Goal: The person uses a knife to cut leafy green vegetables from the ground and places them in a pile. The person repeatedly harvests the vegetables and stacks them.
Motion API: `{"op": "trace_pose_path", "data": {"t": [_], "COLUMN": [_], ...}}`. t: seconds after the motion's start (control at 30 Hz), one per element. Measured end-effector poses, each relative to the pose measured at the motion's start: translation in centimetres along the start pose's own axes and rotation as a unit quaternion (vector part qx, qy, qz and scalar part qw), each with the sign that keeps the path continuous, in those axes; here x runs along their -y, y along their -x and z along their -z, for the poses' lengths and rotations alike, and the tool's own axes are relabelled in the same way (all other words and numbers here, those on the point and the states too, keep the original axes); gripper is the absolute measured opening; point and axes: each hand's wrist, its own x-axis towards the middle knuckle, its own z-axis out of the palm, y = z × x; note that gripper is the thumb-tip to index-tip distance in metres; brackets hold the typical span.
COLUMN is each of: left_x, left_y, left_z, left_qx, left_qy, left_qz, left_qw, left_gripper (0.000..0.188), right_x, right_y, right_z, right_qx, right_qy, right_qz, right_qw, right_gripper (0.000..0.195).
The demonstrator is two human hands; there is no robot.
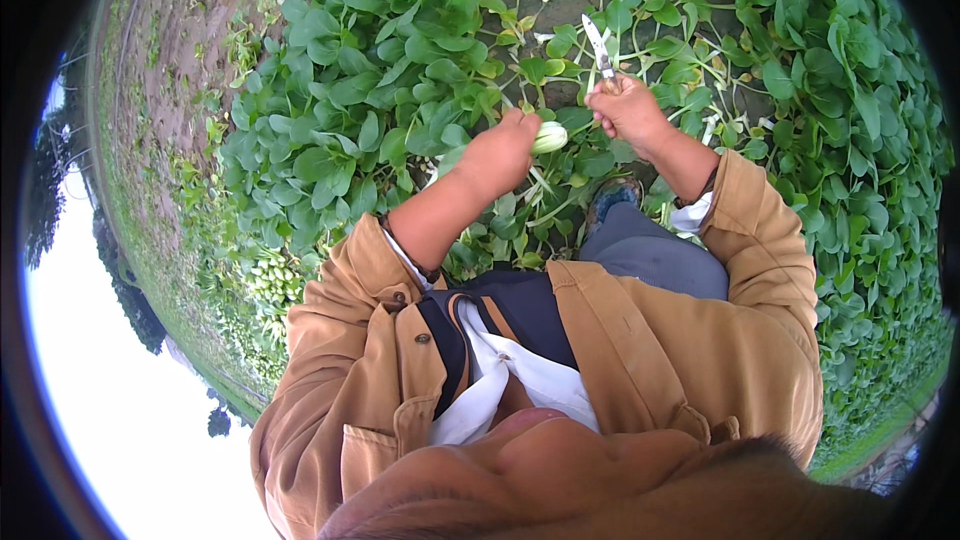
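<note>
My left hand (pixel 504 148) is closed around a leafy green, likely bok choy. Its pale, thick stem base (pixel 551 137) sticks out on the right side of the fist, and the fingers hide much of the rest. In my right hand (pixel 631 111) is a small knife (pixel 600 49), gripped by its brownish handle with the blade pointing up and away from me. The blade is apart from the held plant. Below both hands lie loose leaves and pale stalks (pixel 546 210) on the soil.
Dense leafy plants (pixel 360 90) stand to the left, and another thick row (pixel 840 90) grows on the right. A pile of cut greens (pixel 274 277), stem bases outward, lies at the lower left. My shoe (pixel 615 195) is among the leaves. Bare soil (pixel 187 37) runs along the far left.
</note>
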Motion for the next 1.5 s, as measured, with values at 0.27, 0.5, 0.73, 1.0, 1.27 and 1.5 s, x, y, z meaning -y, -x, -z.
{"op": "trace_pose_path", "data": {"t": [0.27,0.5,0.73,1.0,1.27,1.5], "left_x": [5.9,7.5,8.3,9.0,3.0,0.3], "left_y": [-0.2,0.9,1.9,2.7,7.9,6.6], "left_z": [-1.3,-3.1,-3.1,-2.9,-1.7,2.7], "left_qx": [0.054,0.008,-0.035,-0.059,-0.154,0.047], "left_qy": [-0.173,-0.142,-0.064,-0.008,0.247,0.626], "left_qz": [0.136,0.129,0.122,0.129,-0.047,0.032], "left_qw": [0.974,0.981,0.990,0.990,0.955,0.778], "left_gripper": [0.033,0.043,0.052,0.056,0.047,0.047], "right_x": [-2.5,-4.3,-7.2,-7.0,0.1,4.4], "right_y": [-2.4,-6.4,-8.7,-8.8,0.7,3.1], "right_z": [-4.5,-5.5,-5.3,-7.2,-4.2,-4.2], "right_qx": [0.137,0.194,0.212,0.230,0.119,0.134], "right_qy": [0.497,0.544,0.494,0.526,-0.029,-0.093], "right_qz": [0.177,0.164,0.231,0.167,-0.048,0.043], "right_qw": [0.838,0.800,0.811,0.802,0.991,0.986], "right_gripper": [0.048,0.071,0.068,0.064,0.055,0.061]}}
